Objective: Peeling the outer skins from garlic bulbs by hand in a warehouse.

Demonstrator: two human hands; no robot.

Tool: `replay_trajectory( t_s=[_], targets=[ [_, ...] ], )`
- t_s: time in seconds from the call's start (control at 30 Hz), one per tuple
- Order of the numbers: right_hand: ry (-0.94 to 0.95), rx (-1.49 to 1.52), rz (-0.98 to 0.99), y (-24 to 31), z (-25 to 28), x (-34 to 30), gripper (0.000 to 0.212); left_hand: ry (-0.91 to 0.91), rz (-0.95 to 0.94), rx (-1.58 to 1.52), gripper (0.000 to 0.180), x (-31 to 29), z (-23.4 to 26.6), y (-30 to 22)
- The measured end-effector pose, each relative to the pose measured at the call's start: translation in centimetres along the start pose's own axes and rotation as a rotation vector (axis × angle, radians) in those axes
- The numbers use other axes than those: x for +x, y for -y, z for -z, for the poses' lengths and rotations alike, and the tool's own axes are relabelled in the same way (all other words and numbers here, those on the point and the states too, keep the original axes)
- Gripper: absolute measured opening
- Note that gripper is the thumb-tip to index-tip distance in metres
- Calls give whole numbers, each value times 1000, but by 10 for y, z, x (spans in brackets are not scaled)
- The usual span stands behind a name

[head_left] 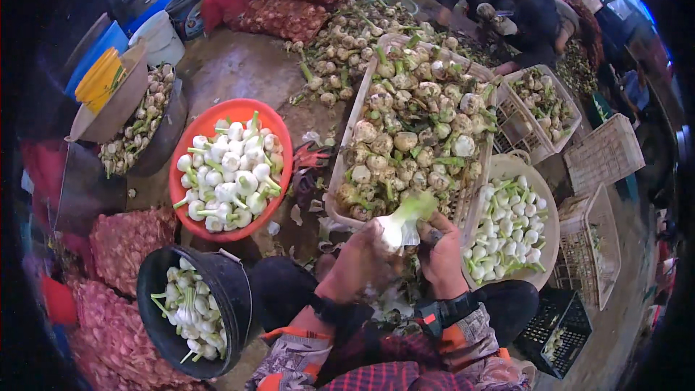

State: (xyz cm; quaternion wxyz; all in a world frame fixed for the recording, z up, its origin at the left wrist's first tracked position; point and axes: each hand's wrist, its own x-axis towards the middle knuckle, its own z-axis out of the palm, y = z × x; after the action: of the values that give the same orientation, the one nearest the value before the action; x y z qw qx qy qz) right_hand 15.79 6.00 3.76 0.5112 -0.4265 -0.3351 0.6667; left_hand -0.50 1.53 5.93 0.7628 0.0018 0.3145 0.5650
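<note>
My left hand [355, 264], somewhat blurred, is closed around the lower part of a fresh garlic bulb [393, 234]. The bulb's white skin shows, and its green stalk points up and to the right. My right hand [441, 255] pinches at the bulb's right side beside the stalk, where a loose flap of pale skin shows. Just beyond both hands is a pale crate [355, 130] heaped with soil-stained garlic bulbs [413, 141]. Cleaned white garlic [235, 170] fills a red basin [184, 216] on the left. More lies in a cream basin [552, 242] at the right.
A black bucket [235, 297] of garlic stands left of my knee. Red mesh sacks [134, 250] lie at the left, others [279, 18] at the back. A red glove [313, 155] lies between basin and crate. Plastic crates [602, 153] line the right; a person [532, 22] sits at the far right.
</note>
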Motion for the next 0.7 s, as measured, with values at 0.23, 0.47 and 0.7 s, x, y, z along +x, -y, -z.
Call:
replay_trajectory(
  t_s=[0.23, 0.47, 0.7],
  targets=[
    [4, -202, 11, -12, -1, -20, 21, -48, -359, 443, 42, 25, 24, 29],
    [-65, 168, -93, -12, 57, 0, 33, 272, -289, -55, 40, 16, 27, 12],
    [343, -1215, 177, -10, 57, -51, 32, 175, -454, 331, 50, 19, 19, 28]
  ],
)
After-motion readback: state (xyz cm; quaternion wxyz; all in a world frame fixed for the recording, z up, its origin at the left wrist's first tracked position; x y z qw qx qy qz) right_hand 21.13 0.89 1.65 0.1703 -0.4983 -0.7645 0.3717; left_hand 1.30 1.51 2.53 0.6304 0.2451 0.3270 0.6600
